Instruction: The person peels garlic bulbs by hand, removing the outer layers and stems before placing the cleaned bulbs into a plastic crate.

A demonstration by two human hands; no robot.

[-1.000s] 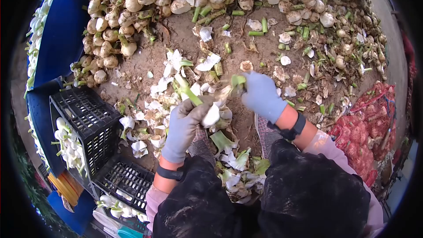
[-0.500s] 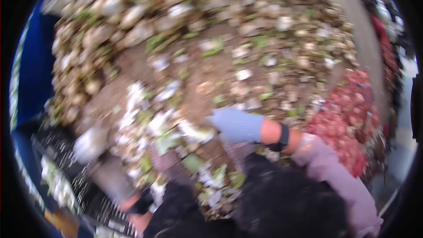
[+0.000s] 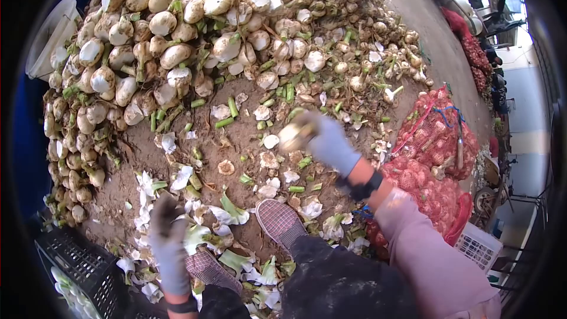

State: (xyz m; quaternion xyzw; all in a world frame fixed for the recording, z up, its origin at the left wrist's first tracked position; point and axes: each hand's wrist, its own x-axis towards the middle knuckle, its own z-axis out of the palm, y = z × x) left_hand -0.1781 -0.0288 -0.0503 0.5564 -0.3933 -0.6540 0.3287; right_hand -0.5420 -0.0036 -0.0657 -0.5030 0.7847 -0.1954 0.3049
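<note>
Dark trousers (image 3: pixel 348 283): nearest to us, covering our legs above the checked shoes (image 3: pixel 279 220), which stand among scraps.
Left hand (image 3: pixel 168 248): gloved and blurred, over the peelings (image 3: pixel 233 212) near our left shoe; we see nothing in it and cannot tell whether its fingers are spread or curled.
Black crate (image 3: pixel 109 272): low on our left, beside the peelings.
Right hand (image 3: pixel 328 142): gloved, stretched forward, its fingers closed around one pale bulb (image 3: pixel 290 137).
Pale bulb: above the littered soil (image 3: pixel 242 165), short of the heap; it is blurred, so we cannot tell how much skin it has.
Step with the bulb: we judge that we are at the picking-up stage, with one bulb in hand.
Next move with the bulb: it seems to call for a steady right-hand hold and the left hand coming across to meet it.
Red net sacks (image 3: pixel 422 195): full, beyond our right sleeve.
Heap of bulbs (image 3: pixel 162 23): across the far side, unpeeled and soil-stained.
White bucket (image 3: pixel 50 38): at the heap's far left edge.
</note>
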